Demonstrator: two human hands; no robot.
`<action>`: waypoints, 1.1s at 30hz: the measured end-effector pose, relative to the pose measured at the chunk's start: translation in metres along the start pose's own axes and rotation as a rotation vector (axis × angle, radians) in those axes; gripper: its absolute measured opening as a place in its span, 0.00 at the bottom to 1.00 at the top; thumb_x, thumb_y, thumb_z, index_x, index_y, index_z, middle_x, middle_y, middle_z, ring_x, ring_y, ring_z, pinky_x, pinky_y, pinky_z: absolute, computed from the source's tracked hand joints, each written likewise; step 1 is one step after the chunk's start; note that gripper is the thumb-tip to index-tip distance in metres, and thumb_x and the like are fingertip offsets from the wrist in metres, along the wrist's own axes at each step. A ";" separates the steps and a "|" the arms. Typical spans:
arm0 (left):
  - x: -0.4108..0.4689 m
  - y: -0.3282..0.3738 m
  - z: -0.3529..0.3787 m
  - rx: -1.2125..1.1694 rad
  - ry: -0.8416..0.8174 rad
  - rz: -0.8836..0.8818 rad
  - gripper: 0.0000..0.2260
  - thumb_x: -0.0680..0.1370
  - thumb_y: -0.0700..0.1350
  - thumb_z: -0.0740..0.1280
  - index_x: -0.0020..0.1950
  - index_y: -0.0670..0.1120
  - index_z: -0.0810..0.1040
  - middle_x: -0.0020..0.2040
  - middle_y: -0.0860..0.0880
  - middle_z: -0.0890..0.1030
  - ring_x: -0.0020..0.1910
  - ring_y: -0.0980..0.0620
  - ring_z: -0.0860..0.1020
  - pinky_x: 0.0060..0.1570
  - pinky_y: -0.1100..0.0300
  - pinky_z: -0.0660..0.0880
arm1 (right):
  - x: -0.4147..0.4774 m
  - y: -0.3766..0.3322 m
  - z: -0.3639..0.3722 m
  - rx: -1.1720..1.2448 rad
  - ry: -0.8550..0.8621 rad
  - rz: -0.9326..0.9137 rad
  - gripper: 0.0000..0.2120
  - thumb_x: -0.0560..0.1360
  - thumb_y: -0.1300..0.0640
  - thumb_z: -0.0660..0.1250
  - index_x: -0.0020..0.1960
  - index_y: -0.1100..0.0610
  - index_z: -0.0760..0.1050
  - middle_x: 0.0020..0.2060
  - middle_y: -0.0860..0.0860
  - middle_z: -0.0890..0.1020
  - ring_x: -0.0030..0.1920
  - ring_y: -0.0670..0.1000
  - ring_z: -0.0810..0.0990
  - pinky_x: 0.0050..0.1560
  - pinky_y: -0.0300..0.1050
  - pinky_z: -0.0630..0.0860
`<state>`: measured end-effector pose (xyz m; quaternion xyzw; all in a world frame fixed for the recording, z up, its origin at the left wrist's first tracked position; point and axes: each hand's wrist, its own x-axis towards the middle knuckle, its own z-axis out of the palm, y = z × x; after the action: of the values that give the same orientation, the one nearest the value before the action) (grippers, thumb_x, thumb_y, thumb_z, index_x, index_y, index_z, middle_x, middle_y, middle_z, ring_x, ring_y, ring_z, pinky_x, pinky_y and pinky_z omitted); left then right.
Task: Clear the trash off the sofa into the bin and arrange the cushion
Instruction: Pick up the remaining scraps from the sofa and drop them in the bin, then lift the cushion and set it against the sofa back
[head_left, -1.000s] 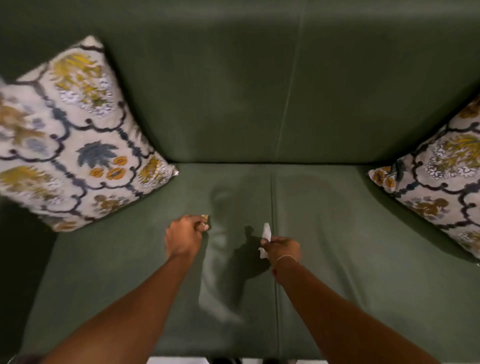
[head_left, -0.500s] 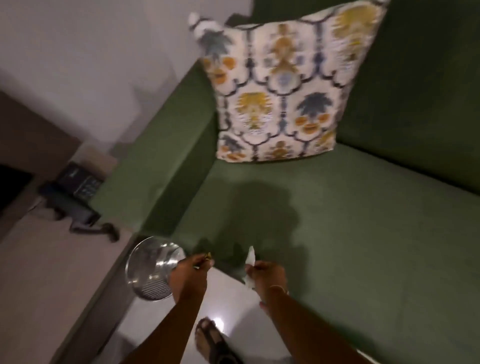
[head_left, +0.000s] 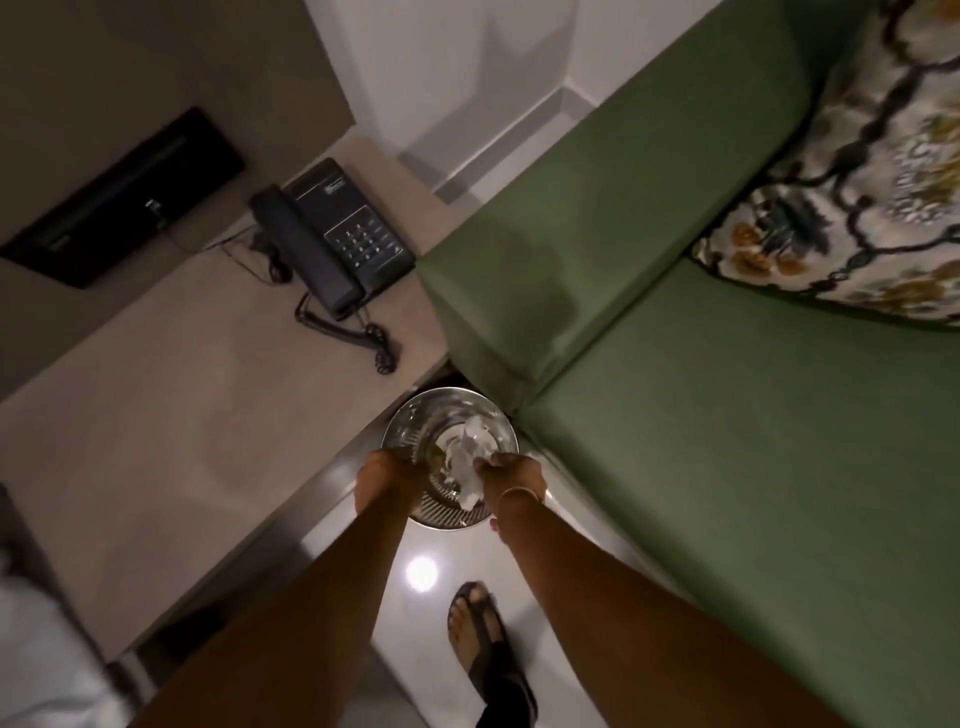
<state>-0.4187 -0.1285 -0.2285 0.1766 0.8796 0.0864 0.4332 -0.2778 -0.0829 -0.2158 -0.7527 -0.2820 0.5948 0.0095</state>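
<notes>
A round shiny metal bin (head_left: 402, 428) stands on the floor between the side table and the green sofa (head_left: 753, 467). Both my hands hang over its mouth. My right hand (head_left: 511, 475) pinches a crumpled white tissue (head_left: 470, 449) above the bin's inside. My left hand (head_left: 387, 480) is curled with its fingers pointing down into the bin, and what it holds is hidden. A patterned cushion (head_left: 857, 208) leans in the sofa's corner at the upper right, blurred.
The sofa's armrest (head_left: 571, 234) rises just behind the bin. A beige side table (head_left: 182, 389) on the left carries a black telephone (head_left: 332, 244) with a coiled cord. My sandalled foot (head_left: 483, 639) stands on the glossy white floor below the bin.
The view has swung from the sofa seat down to the bin. Both hands have moved from beside the seat's edge to directly over the bin's opening, the tissue still at my right fingertips.
</notes>
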 end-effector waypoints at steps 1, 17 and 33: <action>-0.001 0.001 -0.001 -0.011 0.001 0.001 0.18 0.68 0.51 0.73 0.56 0.45 0.82 0.52 0.40 0.85 0.47 0.40 0.84 0.48 0.45 0.83 | 0.001 0.002 -0.001 0.019 -0.014 0.004 0.16 0.70 0.49 0.74 0.56 0.50 0.81 0.56 0.55 0.83 0.44 0.60 0.83 0.23 0.46 0.78; -0.207 0.202 0.031 0.309 0.009 0.530 0.17 0.73 0.53 0.68 0.62 0.58 0.78 0.60 0.46 0.83 0.60 0.41 0.79 0.60 0.51 0.75 | -0.075 -0.038 -0.324 0.024 0.127 -0.438 0.19 0.69 0.54 0.75 0.59 0.57 0.80 0.56 0.56 0.84 0.58 0.56 0.81 0.60 0.46 0.75; -0.195 0.446 0.128 -0.267 -0.210 0.521 0.34 0.67 0.32 0.71 0.71 0.48 0.68 0.67 0.43 0.77 0.64 0.39 0.75 0.64 0.41 0.73 | 0.006 -0.130 -0.533 0.612 0.263 -0.492 0.35 0.65 0.77 0.68 0.69 0.60 0.65 0.59 0.58 0.78 0.62 0.60 0.75 0.48 0.50 0.77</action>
<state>-0.1022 0.2075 -0.0276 0.3456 0.7361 0.2907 0.5042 0.1491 0.2004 -0.0198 -0.6949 -0.2602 0.5300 0.4105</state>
